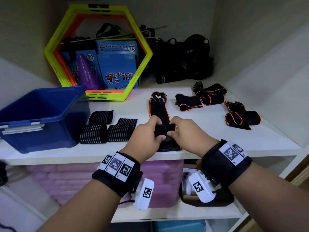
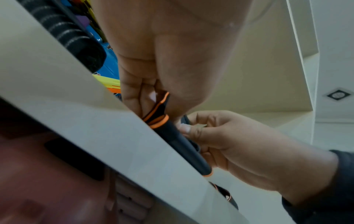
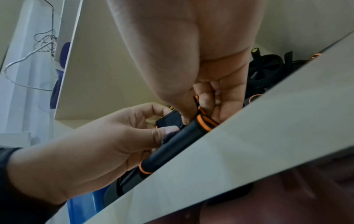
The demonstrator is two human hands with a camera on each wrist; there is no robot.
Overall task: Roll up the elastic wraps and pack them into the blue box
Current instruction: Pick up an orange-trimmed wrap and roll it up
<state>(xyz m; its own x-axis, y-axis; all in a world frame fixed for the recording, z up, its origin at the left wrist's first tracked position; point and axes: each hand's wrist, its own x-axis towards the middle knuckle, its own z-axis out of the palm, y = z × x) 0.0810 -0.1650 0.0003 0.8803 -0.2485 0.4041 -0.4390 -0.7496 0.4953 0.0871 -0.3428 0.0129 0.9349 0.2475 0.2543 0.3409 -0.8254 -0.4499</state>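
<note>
fingers (image 2: 134,97) of the left hand (image 1: 147,133) are curled round the left end of a roll (image 1: 164,129) begun at the near end of an orange-edged wrap (image 1: 158,106), the thumb being pressed on its front; the right hand (image 1: 187,131) is seen pinching the right end in the same way. the wrap is laid flat on the shelf (image 1: 217,143), its unrolled length stretched away from the person, its looped far end untouched. the step in hand is judged to be the rolling itself, only a few turns having been made. it is best done with both ends turned evenly, so that the orange edges are kept in line and no cone is formed; light tension should be kept on the flat part, and the roll pressed to the shelf as it is advanced. four striped rolls (image 1: 107,126) are lain just beside the box (image 1: 55,114), which is stood at the left of the shelf and appears not yet packed. more loose wraps (image 1: 210,96) are left at the right, well apart from the box.
</note>
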